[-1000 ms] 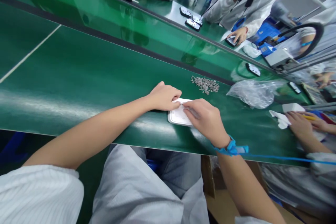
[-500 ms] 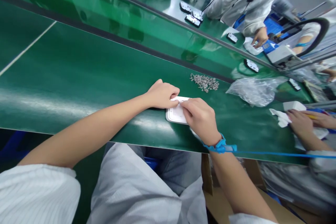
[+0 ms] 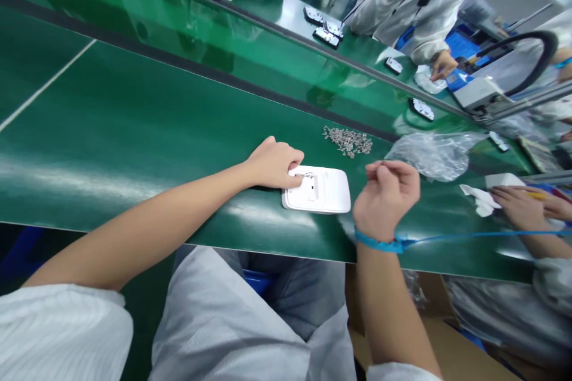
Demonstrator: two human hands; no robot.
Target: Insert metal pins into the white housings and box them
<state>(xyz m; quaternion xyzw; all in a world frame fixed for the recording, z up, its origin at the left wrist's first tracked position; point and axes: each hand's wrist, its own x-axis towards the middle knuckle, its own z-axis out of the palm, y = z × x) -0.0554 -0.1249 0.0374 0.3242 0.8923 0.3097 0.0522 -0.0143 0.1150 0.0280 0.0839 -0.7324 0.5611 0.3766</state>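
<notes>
A white rounded plastic device (image 3: 333,190) lies flat on the green work surface, with a recess in its left half. My left hand (image 3: 274,164) presses on its upper left corner, fingers curled and thumb at the recess edge, where small metal parts show. To the right of the device my right hand (image 3: 386,196) is raised, palm turned up and fingers curled together; whatever they may hold is too small to make out. A blue wrist strap (image 3: 379,243) circles my right wrist. Beyond the device lies a pile of small metal pieces (image 3: 348,141).
A clear plastic bag (image 3: 431,155) lies right of the pile. Black-and-white units (image 3: 421,109) lie on the belt (image 3: 268,53) and the far bench. At the right, another person's hands (image 3: 518,205) work beside white tissue (image 3: 479,199). More people's hands are across the belt.
My right hand has moved off the device to the right and turned palm up, uncovering the device's right half. My left hand stays in place. A unit on the belt has shifted slightly left.
</notes>
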